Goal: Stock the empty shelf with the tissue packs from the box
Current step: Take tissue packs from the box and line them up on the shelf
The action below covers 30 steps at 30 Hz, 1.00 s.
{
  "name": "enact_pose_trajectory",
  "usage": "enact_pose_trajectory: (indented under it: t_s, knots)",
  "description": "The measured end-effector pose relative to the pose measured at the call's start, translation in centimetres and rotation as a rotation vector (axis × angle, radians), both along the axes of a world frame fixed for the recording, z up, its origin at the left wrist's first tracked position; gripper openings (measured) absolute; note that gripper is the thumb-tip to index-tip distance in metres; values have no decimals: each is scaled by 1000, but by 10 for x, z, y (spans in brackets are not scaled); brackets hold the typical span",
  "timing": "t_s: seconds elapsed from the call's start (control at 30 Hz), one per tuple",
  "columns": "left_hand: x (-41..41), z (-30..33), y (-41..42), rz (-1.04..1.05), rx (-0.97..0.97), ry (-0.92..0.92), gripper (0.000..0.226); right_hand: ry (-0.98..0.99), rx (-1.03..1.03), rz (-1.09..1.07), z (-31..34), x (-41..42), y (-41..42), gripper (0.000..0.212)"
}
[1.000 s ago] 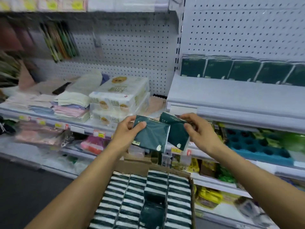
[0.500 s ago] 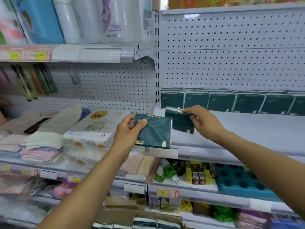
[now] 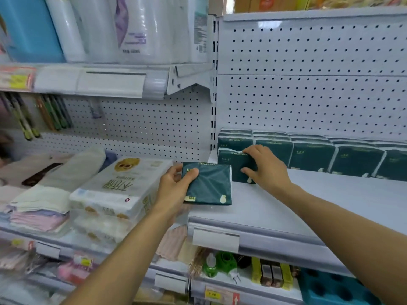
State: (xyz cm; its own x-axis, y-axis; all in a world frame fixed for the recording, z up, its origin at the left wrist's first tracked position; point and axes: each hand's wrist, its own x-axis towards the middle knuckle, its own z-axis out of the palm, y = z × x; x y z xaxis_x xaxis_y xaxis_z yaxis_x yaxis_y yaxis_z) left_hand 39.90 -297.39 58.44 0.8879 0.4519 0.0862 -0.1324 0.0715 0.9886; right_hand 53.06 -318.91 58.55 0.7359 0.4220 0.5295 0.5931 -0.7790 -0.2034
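Right hand (image 3: 267, 167) grips a tissue pack (image 3: 233, 167) standing against the back row (image 3: 312, 155); left hand (image 3: 176, 186) holds another pack (image 3: 209, 186) nearby. Light, soft, slick-wrapped: best pinched by edges.

A second ago we held both tissue packs in the air in front of the shelf edge, with the open box in sight below. Since then we have carried our right hand (image 3: 267, 167) forward over the shelf (image 3: 330, 201) and stood its tissue pack (image 3: 233, 167) upright at the left end, in front of the back row (image 3: 312, 156). Our left hand (image 3: 176, 188) has lifted the second pack (image 3: 209, 186) to the shelf's left front corner. The box has dropped out of sight.
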Motion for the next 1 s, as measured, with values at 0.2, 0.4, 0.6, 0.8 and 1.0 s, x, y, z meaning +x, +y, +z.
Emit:
enact_pose_trajectory:
  t_s: [0.2, 0.4, 0.6, 0.8, 1.0]
  knots:
    - [22, -7, -1, 10, -36, 10, 33, -148, -102, -19, -6, 43, 11, 50]
    - [35, -8, -3, 19, -90, 31, 31, -255, -169, -58, -8, 69, 13, 52]
    - [43, -10, -7, -51, -33, 18, 39, -182, 108, 42, 5, 50, 11, 55]
    - [45, -4, -27, -236, 87, -83, 32, 375, 268, 339, 26, -14, -5, 53]
    - [62, 0, -56, -364, 492, -85, 39, 308, 200, 215, 10, -11, -63, 46]
